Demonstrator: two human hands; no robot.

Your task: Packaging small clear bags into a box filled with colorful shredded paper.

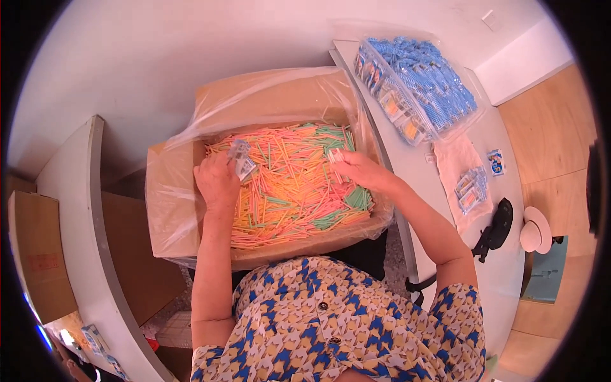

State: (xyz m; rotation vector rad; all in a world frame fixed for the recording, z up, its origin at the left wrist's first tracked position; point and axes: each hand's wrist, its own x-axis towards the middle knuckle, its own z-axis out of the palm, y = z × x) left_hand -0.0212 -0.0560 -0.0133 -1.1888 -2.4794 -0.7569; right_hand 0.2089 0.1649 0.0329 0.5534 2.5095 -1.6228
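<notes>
A cardboard box (280, 103) lined with clear plastic stands before me, full of thin sticks (286, 181) in pink, orange, yellow and green. Over the left part of the pile, my left hand (217, 181) is closed on a small clear printed packet (242, 160). On the right side, my right hand (364, 170) pinches a small bundle of pale sticks (335, 156), their ends pointing toward the left. The two hands are apart, with part of the pile showing between them. Some fingertips of the left hand are hidden behind its knuckles.
On the white table (439, 254) at right stands a clear plastic bin (414, 111) of blue packets. A pink cloth (468, 159) bears several packets (471, 190); a black strapped item (496, 229) lies nearby. At left are a white panel (79, 191) and a carton (41, 254).
</notes>
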